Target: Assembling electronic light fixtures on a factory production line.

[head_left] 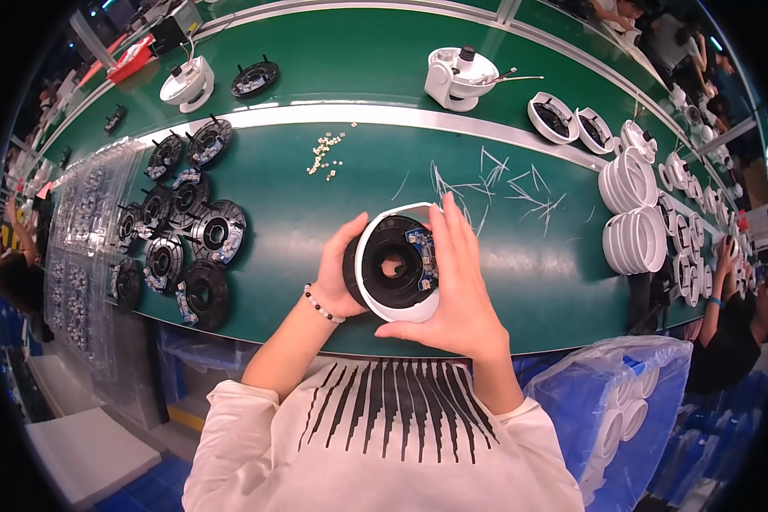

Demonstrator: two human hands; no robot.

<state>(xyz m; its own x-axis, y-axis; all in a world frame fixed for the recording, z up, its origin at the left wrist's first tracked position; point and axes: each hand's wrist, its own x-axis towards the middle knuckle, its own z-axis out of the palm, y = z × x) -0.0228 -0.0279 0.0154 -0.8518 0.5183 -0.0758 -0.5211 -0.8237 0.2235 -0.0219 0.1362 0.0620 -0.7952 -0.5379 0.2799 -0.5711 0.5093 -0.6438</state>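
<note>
Between my two hands, above the near part of the green table, is a white ring-shaped housing (pixel 414 314). Inside it sits a round black plastic part (pixel 381 286) with a hole in the middle and a small blue circuit board (pixel 417 241) at its right. My left hand (pixel 340 273) is wrapped round the black part's left side, its fingertips hidden behind. Fingers long and pressed to the right wall, my right hand (pixel 459 294) grips the white housing, with its thumb along the lower edge. Whether the two parts are fastened together cannot be seen.
Several black discs with circuit boards (pixel 218 232) lie at the left, beside clear trays (pixel 81 247). Small pale connectors (pixel 320 154) and white strips (pixel 533 200) are scattered beyond my hands. Stacked white rings (pixel 634 243) stand at the right; a plastic-lined bin (pixel 572 410) is below.
</note>
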